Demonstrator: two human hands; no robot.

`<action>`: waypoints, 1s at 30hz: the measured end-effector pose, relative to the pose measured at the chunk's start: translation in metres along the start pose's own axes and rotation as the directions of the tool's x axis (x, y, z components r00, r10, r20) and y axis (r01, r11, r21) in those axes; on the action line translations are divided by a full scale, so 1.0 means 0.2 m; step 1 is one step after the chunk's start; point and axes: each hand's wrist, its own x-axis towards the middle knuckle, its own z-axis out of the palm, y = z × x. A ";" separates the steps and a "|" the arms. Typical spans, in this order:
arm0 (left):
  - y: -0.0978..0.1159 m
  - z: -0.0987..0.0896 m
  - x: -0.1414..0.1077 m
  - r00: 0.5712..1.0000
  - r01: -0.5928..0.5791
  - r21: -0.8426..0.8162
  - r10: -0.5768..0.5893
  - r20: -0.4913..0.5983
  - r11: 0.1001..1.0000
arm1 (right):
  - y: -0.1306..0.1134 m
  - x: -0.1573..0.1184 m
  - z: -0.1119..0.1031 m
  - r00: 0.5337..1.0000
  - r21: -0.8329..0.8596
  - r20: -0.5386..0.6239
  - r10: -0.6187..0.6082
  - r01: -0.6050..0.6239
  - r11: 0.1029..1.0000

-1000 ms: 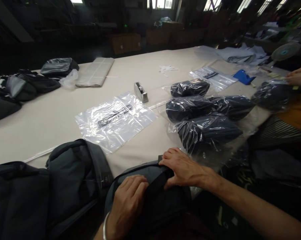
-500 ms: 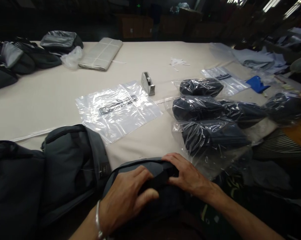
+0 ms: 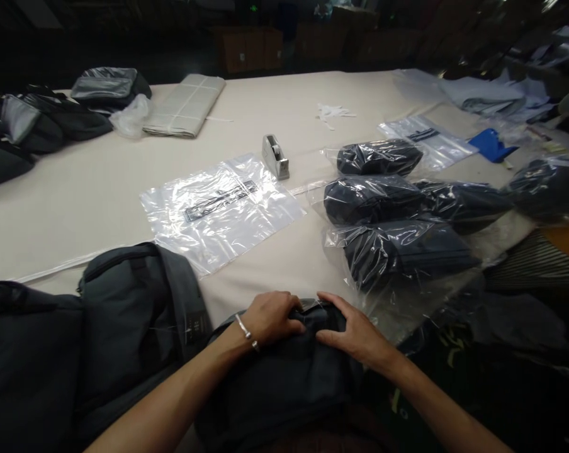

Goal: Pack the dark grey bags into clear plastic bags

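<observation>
A dark grey backpack [image 3: 284, 380] lies at the near edge of the table, in front of my body. Along its top edge, my left hand [image 3: 274, 319] is closed, with the fingers curled over the fabric and the thumb on the near side. My right hand [image 3: 355, 332] grips the same edge further right, its index finger over the top and its thumb on the front panel. Close by on the left stands another grey backpack [image 3: 136, 314] with a small dark tag, and one more grey bag [image 3: 27, 358] sits beside it.
Beyond lies a clear plastic bag [image 3: 223, 211] with a printed strip, near a tape dispenser [image 3: 275, 156]. Several plastic-wrapped dark bundles [image 3: 407, 255] are on the right. Further back are a folded grey stack [image 3: 185, 107] and dark bags [image 3: 109, 88]. A co-worker's hand shows at the right edge.
My left hand has moved up and forward to the backpack's top edge, uncovering more of its front. My right hand stays near the same corner. The view has shifted slightly.
</observation>
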 end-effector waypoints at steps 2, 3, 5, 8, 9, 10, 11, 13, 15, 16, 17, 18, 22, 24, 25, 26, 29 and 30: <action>0.02 0.04 -0.03 0.998 0.030 -0.002 -0.030 -0.048 1.000 | 0.00 0.00 0.02 0.999 -0.003 -0.034 -0.013 0.013 1.000; 0.02 0.06 -0.05 0.996 0.042 -0.006 -0.042 -0.076 0.999 | 0.00 0.00 0.02 0.999 -0.009 -0.038 -0.028 0.027 1.000; 0.02 0.08 -0.07 0.989 0.060 -0.024 -0.063 -0.133 0.998 | -0.02 -0.01 0.02 0.998 -0.031 -0.031 -0.048 0.047 0.998; -0.01 0.10 -0.08 0.976 0.073 -0.066 -0.084 -0.201 0.995 | -0.04 -0.02 0.01 0.999 -0.092 -0.029 -0.037 0.034 0.995; -0.01 0.10 -0.09 0.972 0.074 -0.078 -0.090 -0.219 0.994 | -0.04 -0.02 0.00 0.999 -0.118 -0.027 -0.032 0.029 0.993; -0.01 0.11 -0.10 0.968 0.073 -0.088 -0.091 -0.234 0.993 | -0.04 -0.02 0.00 0.999 -0.143 -0.021 -0.030 0.027 0.989; -0.01 0.12 -0.11 0.964 0.069 -0.094 -0.090 -0.248 0.993 | -0.03 -0.02 0.00 0.999 -0.166 -0.015 -0.035 0.032 0.986; 0.02 0.14 -0.13 0.958 0.064 -0.097 -0.088 -0.273 0.993 | -0.01 0.00 -0.01 0.997 -0.209 0.003 -0.076 0.075 0.975; 0.05 0.16 -0.14 0.954 0.045 -0.088 -0.069 -0.293 0.995 | 0.02 0.05 -0.01 0.992 -0.236 0.033 -0.126 0.130 0.963; 0.07 0.17 -0.14 0.954 0.025 -0.082 -0.048 -0.297 0.996 | 0.03 0.09 0.00 0.988 -0.237 0.075 -0.133 0.148 0.960; 0.07 0.17 -0.13 0.956 -0.001 -0.075 -0.022 -0.294 0.997 | 0.03 0.12 0.00 0.982 -0.230 0.136 -0.129 0.158 0.960; 0.07 0.16 -0.13 0.960 -0.018 -0.069 -0.003 -0.280 0.997 | 0.04 0.16 0.00 0.974 -0.215 0.191 -0.121 0.162 0.963; -0.01 0.05 -0.17 0.980 -0.008 -0.161 -0.024 -0.198 0.987 | 0.09 0.25 0.00 0.991 -0.157 0.111 -0.073 0.090 0.983; -0.11 -0.01 -0.24 0.959 0.038 -0.300 -0.119 -0.258 0.953 | 0.16 0.26 -0.02 0.998 -0.172 0.031 -0.057 0.062 0.983; -0.17 -0.02 -0.28 0.933 0.071 -0.371 -0.194 -0.303 0.926 | 0.19 0.27 -0.04 0.998 -0.185 0.015 -0.062 0.064 0.981; -0.24 -0.02 -0.31 0.896 0.112 -0.433 -0.280 -0.346 0.894 | 0.23 0.28 -0.04 0.997 -0.194 0.000 -0.077 0.075 0.978; -0.40 0.07 -0.39 0.790 0.214 -0.532 -0.466 -0.399 0.819 | 0.26 0.29 -0.05 0.988 -0.212 -0.058 -0.143 0.128 0.969; -0.45 0.11 -0.41 0.758 0.233 -0.552 -0.505 -0.412 0.801 | 0.24 0.29 -0.05 0.986 -0.224 -0.031 -0.166 0.155 0.962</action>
